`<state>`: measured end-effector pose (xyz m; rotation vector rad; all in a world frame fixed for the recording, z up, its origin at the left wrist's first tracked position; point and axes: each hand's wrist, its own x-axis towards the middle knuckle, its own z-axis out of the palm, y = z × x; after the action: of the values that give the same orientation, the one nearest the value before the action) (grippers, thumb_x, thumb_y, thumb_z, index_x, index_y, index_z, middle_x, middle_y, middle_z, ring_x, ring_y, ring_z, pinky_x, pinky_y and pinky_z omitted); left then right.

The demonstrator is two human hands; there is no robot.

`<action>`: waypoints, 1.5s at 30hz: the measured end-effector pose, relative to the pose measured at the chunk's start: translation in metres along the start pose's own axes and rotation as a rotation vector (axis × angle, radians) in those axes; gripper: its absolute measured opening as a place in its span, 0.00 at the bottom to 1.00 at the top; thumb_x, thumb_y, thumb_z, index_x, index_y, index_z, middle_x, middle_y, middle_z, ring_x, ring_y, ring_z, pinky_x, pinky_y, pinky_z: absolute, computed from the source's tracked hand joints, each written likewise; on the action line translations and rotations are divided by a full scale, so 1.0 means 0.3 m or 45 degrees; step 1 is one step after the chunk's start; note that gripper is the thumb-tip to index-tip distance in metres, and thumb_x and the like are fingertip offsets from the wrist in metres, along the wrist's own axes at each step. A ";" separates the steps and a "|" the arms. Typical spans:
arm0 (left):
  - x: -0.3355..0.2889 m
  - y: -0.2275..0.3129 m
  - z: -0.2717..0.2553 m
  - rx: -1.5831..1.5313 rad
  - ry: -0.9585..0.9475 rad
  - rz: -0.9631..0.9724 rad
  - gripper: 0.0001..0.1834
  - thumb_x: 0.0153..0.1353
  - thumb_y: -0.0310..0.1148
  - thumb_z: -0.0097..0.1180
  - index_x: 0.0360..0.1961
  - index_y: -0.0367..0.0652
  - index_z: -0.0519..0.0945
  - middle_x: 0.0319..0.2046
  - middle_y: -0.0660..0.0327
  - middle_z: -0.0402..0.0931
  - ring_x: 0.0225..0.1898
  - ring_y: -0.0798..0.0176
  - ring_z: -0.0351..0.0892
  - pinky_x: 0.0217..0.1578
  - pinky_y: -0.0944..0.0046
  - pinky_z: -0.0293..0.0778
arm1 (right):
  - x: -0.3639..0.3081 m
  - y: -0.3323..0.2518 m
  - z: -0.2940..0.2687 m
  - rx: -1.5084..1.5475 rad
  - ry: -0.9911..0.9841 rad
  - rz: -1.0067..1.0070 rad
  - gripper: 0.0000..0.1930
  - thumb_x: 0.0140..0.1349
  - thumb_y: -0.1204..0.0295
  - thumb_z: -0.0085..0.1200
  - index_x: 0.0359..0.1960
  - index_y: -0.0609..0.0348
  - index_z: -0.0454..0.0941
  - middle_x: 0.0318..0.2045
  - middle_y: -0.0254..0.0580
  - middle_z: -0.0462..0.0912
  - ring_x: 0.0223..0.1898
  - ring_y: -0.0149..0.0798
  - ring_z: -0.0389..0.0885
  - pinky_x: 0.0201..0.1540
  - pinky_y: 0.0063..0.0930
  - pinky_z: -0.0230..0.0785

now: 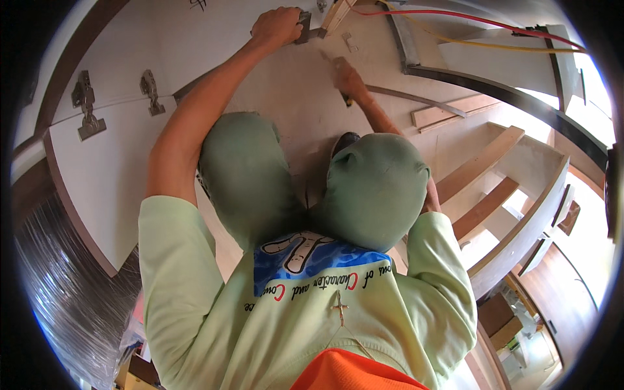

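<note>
My left hand (276, 27) reaches far forward, its fingers closed around a dark, flat-sided piece (303, 31) at the edge of a white panel (214, 32). Beside that piece stands a narrow wooden strip (337, 16). My right hand (351, 79), smeared by motion, is closed on a hand tool (347, 99) whose dark handle end shows below the fist. The tool's blurred front part points toward the dark piece and looks apart from it; its kind I cannot make out.
My bent knees (244, 172) rise between my arms. Metal hinges (89, 107) sit on the white panels at left, near plastic-wrapped goods (71, 292). A flat strip (416, 97) and boards (455, 112) lie at right, before a slatted wooden frame (484, 162). Red and yellow cords (468, 19) hang across the upper right.
</note>
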<state>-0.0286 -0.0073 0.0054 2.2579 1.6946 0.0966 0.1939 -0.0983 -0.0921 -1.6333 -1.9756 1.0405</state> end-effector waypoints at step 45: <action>0.008 0.025 -0.022 0.026 -0.173 -0.204 0.20 0.61 0.47 0.59 0.47 0.45 0.80 0.41 0.50 0.82 0.45 0.46 0.81 0.46 0.49 0.76 | 0.294 0.057 0.100 0.535 0.574 0.006 0.14 0.64 0.62 0.58 0.39 0.61 0.83 0.27 0.40 0.85 0.30 0.31 0.82 0.35 0.26 0.73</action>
<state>-0.0224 -0.0056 0.0135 2.0823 1.8021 -0.1086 0.1620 -0.0225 -0.1391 -1.4762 -1.3570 0.9113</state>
